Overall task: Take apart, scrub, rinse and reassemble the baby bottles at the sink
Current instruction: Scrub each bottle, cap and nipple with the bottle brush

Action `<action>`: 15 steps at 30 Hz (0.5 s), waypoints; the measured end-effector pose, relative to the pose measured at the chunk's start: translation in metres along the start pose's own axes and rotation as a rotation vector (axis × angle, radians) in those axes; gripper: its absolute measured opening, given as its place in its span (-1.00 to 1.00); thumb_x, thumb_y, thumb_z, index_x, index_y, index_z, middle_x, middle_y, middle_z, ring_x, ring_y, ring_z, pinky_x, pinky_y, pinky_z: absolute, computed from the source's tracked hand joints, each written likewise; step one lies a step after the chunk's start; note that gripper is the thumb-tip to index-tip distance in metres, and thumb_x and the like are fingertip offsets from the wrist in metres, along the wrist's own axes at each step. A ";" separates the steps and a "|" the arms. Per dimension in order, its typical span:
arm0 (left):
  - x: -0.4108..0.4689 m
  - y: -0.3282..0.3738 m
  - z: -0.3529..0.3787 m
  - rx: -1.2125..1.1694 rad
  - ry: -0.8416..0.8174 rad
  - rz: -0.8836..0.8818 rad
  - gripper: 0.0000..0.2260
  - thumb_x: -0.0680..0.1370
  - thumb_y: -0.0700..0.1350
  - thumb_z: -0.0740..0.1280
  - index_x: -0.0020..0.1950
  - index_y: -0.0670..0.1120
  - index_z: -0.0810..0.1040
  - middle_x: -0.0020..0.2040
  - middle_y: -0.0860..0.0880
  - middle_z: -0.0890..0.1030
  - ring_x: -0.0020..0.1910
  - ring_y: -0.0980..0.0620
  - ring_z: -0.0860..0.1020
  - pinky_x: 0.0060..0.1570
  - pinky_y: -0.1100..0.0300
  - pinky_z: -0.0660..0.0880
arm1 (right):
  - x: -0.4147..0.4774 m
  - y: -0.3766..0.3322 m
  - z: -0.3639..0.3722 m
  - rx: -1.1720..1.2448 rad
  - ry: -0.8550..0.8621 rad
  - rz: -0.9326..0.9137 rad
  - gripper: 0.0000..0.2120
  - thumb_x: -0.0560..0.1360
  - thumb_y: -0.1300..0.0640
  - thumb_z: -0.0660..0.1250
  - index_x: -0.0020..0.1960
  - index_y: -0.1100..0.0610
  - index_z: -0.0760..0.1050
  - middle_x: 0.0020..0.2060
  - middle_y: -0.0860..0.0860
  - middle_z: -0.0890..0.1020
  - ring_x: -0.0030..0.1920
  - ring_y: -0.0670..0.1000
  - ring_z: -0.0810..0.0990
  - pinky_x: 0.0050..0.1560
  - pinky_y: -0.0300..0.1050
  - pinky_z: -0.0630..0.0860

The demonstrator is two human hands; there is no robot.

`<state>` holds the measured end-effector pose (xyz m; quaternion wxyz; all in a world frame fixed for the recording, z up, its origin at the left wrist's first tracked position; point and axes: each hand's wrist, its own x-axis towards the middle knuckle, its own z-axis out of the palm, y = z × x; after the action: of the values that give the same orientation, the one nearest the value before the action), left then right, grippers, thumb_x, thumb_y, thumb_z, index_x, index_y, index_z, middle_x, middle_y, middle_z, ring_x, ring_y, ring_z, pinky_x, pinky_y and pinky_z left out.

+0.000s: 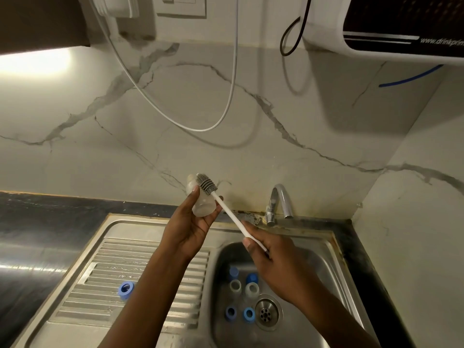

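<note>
My left hand holds a small clear baby bottle body raised above the sink's rim, fingers wrapped round it. My right hand grips the white handle of a bottle brush; its grey bristle head lies against the bottle's upper side. Down in the sink basin lie two clear bottle bodies with blue caps and two blue rings. One more blue ring sits on the ribbed drainboard.
A chrome tap stands at the back of the sink, no water visible. The drain is at the basin's floor. Dark countertop lies left. White cables hang on the marble wall; a water purifier is mounted top right.
</note>
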<state>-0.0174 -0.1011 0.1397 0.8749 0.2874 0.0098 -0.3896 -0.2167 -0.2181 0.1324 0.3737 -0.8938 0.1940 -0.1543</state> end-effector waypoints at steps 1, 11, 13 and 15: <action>0.001 0.001 -0.002 -0.027 -0.005 0.000 -0.55 0.66 -0.12 0.38 0.53 -0.20 0.42 0.35 -0.31 0.62 0.36 -0.33 0.60 0.20 -0.14 0.64 | -0.002 0.002 0.000 -0.001 -0.005 -0.006 -0.50 0.66 -0.26 0.15 0.59 -0.28 0.28 0.03 -0.19 0.68 -0.06 -0.37 0.63 -0.09 -0.42 0.59; 0.008 0.008 -0.010 -0.101 -0.006 0.039 -0.59 0.68 -0.07 0.33 0.49 -0.21 0.44 0.22 -0.32 0.68 0.44 -0.35 0.52 0.29 -0.20 0.56 | -0.011 0.011 0.007 0.022 0.012 -0.008 -0.51 0.62 -0.33 0.15 0.54 -0.34 0.29 -0.04 -0.28 0.57 0.12 -0.44 0.55 -0.07 -0.55 0.51; 0.004 0.004 -0.009 -0.085 -0.031 0.019 -0.55 0.68 -0.06 0.33 0.53 -0.19 0.42 0.27 -0.32 0.66 0.43 -0.35 0.53 0.31 -0.18 0.55 | -0.007 0.009 0.007 0.028 0.002 0.007 -0.45 0.61 -0.35 0.13 0.57 -0.27 0.32 -0.03 -0.26 0.60 0.10 -0.44 0.56 -0.08 -0.55 0.50; 0.001 0.000 -0.009 -0.076 -0.044 0.010 -0.57 0.70 -0.05 0.31 0.54 -0.17 0.42 0.31 -0.31 0.64 0.42 -0.34 0.54 0.35 -0.18 0.52 | -0.003 0.006 0.007 0.053 -0.010 0.004 -0.42 0.60 -0.39 0.08 0.58 -0.28 0.30 -0.08 -0.25 0.64 0.04 -0.39 0.61 -0.08 -0.52 0.52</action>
<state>-0.0144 -0.0968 0.1318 0.8871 0.2453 0.0042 -0.3910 -0.2179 -0.2163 0.1234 0.3986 -0.8839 0.1897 -0.1543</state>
